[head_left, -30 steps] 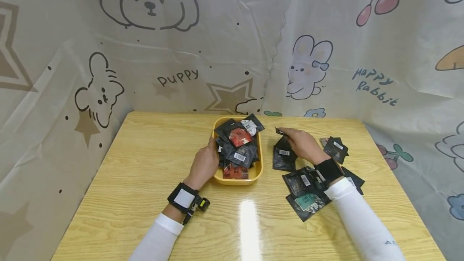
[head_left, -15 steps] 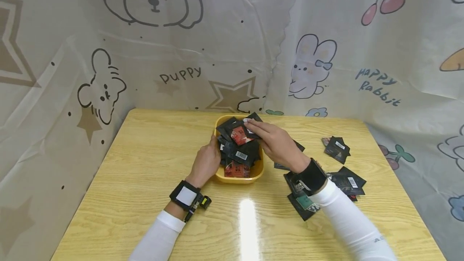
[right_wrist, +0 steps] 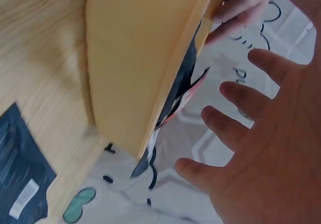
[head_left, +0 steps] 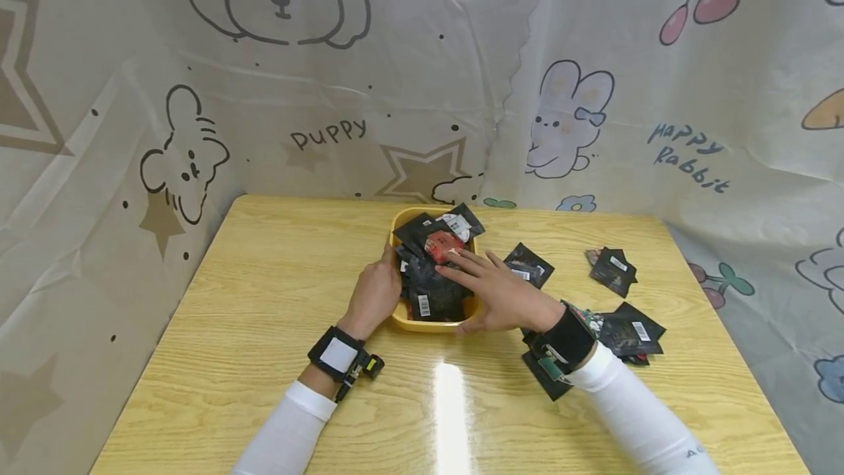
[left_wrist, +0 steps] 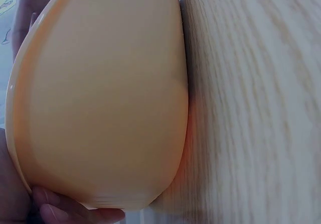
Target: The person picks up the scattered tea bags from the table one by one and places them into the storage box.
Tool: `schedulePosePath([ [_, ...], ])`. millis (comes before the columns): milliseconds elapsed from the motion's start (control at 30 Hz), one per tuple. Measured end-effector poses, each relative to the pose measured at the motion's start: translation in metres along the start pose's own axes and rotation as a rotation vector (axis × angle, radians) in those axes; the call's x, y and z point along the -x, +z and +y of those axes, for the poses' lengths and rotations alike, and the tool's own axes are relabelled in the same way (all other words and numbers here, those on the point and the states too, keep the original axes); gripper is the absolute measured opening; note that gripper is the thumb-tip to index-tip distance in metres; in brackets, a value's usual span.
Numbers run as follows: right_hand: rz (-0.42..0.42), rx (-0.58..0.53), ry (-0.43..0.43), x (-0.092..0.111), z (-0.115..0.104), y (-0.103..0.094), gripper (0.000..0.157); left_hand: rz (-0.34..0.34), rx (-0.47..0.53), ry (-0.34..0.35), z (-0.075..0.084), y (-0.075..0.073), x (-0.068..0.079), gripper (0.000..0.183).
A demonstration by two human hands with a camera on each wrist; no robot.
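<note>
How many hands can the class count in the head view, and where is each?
2. The left hand grips the left side of the yellow plastic tub; the right hand is spread over its right side, by black sachets. No further hand appears hidden.

- Tray (head_left: 435, 327): on the table (head_left: 277, 262), just right of the fingers of the left hand (head_left: 374, 292), which grip its left rim.
- Heap of packets (head_left: 440, 297): in the tray, beneath the fingers of the right hand (head_left: 504, 295).
- Overhanging packet (head_left: 473, 220): across the tray's back right corner, behind the right fingers.
- Near packets (head_left: 530, 266): on the table, right of the right fingers.
- Far packets (head_left: 613, 272): well right of them, farther back.
- Side packets (head_left: 634, 332): right of those fingers, beyond the wrist.
- Front packets (head_left: 547, 378): before and right of them, partly hidden by the wrist.
- Cloth (head_left: 422, 86): behind the table, beyond both hands' fingers.
</note>
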State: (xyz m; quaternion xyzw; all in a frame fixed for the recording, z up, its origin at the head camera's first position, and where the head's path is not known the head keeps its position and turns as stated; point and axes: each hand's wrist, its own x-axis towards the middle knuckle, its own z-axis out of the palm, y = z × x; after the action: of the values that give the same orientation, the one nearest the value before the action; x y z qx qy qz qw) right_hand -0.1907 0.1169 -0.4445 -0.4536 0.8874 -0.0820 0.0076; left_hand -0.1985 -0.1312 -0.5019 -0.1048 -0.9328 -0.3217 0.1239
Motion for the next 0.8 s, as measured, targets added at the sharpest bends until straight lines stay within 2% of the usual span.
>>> schedulePosePath([
  [233, 0.068, -0.054, 0.110, 0.019, 0.029, -0.012, 0.100, 0.003, 0.017, -0.001, 0.001, 0.001, 0.000, 0.043],
  [367, 0.097, -0.063, 0.225, 0.033, 0.053, -0.012, 0.102, 0.000, 0.015, -0.005, 0.001, 0.001, 0.000, 0.044],
  [467, 0.050, -0.095, 0.301, 0.044, 0.067, -0.004, 0.104, -0.001, 0.007, -0.003, 0.000, 0.002, 0.000, 0.044],
  [633, -0.094, -0.157, 0.376, 0.058, 0.081, 0.015, 0.106, -0.010, 0.003, -0.005, -0.001, 0.002, 0.000, 0.044],
  [733, -0.177, -0.171, 0.400, 0.062, 0.085, 0.026, 0.101, -0.017, 0.003, -0.010, -0.001, 0.003, 0.000, 0.044],
  [800, -0.198, -0.166, 0.401, 0.062, 0.086, 0.031, 0.094, -0.022, 0.004, -0.015, -0.001, 0.003, -0.001, 0.045],
])
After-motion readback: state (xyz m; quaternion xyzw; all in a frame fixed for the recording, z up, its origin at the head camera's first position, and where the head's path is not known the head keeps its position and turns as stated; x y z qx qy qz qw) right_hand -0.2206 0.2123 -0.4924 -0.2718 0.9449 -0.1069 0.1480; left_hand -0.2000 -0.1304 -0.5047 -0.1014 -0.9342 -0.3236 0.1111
